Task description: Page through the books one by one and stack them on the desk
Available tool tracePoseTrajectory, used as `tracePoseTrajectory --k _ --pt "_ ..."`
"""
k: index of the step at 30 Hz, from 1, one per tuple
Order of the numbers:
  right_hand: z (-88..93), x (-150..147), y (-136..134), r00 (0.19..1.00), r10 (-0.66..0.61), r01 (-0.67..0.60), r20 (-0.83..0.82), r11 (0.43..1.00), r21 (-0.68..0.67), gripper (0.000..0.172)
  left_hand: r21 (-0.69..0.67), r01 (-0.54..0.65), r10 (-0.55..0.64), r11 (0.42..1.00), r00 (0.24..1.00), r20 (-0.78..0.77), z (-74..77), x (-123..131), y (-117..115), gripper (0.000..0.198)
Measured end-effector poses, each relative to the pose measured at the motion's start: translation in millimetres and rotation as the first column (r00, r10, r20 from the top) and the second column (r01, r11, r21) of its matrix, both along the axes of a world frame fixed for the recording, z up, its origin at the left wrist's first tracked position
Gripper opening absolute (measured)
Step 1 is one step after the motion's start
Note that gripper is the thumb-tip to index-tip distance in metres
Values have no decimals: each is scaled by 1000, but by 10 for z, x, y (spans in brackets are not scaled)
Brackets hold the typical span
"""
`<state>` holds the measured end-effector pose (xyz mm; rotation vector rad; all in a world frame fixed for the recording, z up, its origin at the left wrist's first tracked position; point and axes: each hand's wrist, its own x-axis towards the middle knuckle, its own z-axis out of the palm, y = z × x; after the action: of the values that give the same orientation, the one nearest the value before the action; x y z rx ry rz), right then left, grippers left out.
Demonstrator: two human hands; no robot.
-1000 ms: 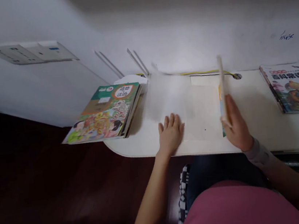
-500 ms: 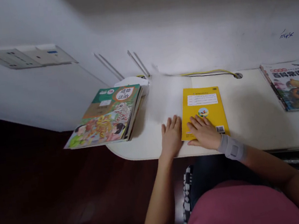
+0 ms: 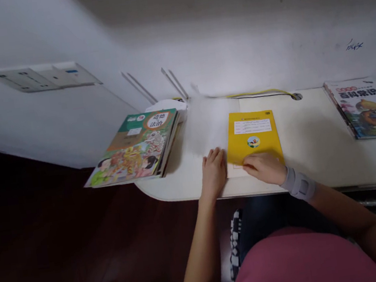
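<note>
A yellow book (image 3: 265, 126) lies on the white desk (image 3: 318, 160) in front of me. My right hand (image 3: 265, 167) pinches the lower edge of its cover, which is bent up a little, and a strip of pale page shows beneath. Just left of the book, my left hand (image 3: 213, 171) rests on the desk, palm down, its fingers stretched forward and holding nothing. Whether it touches the book's edge is hard to tell. A grey wrist strap (image 3: 299, 183) goes round my right wrist.
To the left, a stack of schoolbooks (image 3: 133, 148) juts past the desk's rounded end. Further right lie picture-cover books (image 3: 374, 109). Behind the stack stands a white device with antennas (image 3: 174, 82). A yellow cable (image 3: 258, 92) runs along the wall to a desk hole (image 3: 296, 96).
My right hand has gone from lying flat on the yellow book to pinching its lower cover edge, which has lifted. My left hand stays nearly where it was.
</note>
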<state>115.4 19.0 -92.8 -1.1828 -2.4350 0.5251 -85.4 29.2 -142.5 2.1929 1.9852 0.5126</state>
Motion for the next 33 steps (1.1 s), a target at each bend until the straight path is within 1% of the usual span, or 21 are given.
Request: tracePoseTrajectory --k 2,3,5,6,8,9,10,11,12,13,14,15,16,17,18,20,22,24,27,29,33 --pt "-1 123 -90 954 -175 170 -244 984 -45 18 73 -46 42 996 998 56 26 3 -33 42" --pt "-13 204 -141 883 -270 249 -383 963 -104 18 134 -81 70 988 994 87 55 33 -63 42" --pt "-49 392 -240 658 -448 325 -605 894 -309 18 268 -110 75 957 987 140 150 182 -143 45" --pt "-68 492 -283 526 -532 320 -664 847 -425 20 319 -74 28 945 989 145 214 307 -188 47" --pt "-100 694 -349 296 -663 253 -688 749 -613 24 358 125 -170 925 981 97 355 647 -264 52" --pt "-110 793 -372 220 -707 206 -673 708 -676 27 341 275 -306 899 951 40 422 845 -288 56" --pt "-117 893 -389 179 -736 159 -652 676 -719 29 306 418 -432 855 902 -26 478 1046 -298 59" --pt "-121 994 -401 179 -754 116 -632 654 -748 30 264 528 -527 807 846 -82 520 1239 -295 64" --pt "-124 1099 -409 222 -759 87 -612 641 -763 31 224 598 -586 769 800 -124 546 1411 -280 67" --pt "-127 1209 -415 301 -749 87 -591 638 -765 31 188 640 -621 745 768 -156 556 1555 -256 68" --pt "-131 1324 -419 404 -725 132 -558 650 -748 31 157 660 -636 735 751 -178 551 1665 -227 68" --pt "-139 1442 -422 517 -691 222 -505 678 -701 31 131 664 -638 736 746 -193 535 1742 -198 67" --pt "-150 1560 -426 618 -660 344 -427 715 -608 31 108 662 -635 742 745 -206 512 1787 -172 65" --pt "-167 1673 -431 694 -637 462 -337 752 -470 30 89 657 -629 749 747 -217 484 1806 -151 63" --pt "-189 1775 -437 744 -619 545 -252 780 -308 30 74 650 -622 756 749 -228 455 1805 -138 62" --pt "-248 1929 -450 809 -572 573 -131 819 -38 33 53 637 -608 769 755 -247 403 1768 -130 60" --pt "-318 1998 -466 871 -490 491 -36 866 95 39 43 624 -594 780 761 -262 366 1713 -137 58" --pt "-389 1997 -481 903 -419 401 98 902 159 44 37 622 -592 782 760 -270 346 1659 -146 57" --pt "-469 1948 -489 880 -389 339 271 916 215 53 26 638 -609 769 745 -271 338 1603 -151 55" --pt "-499 1931 -486 866 -399 339 302 911 233 56 16 651 -624 759 733 -271 338 1598 -153 54" --pt "-505 1956 -490 863 -421 362 281 901 237 57 7 669 -643 743 717 -270 339 1675 -163 55"
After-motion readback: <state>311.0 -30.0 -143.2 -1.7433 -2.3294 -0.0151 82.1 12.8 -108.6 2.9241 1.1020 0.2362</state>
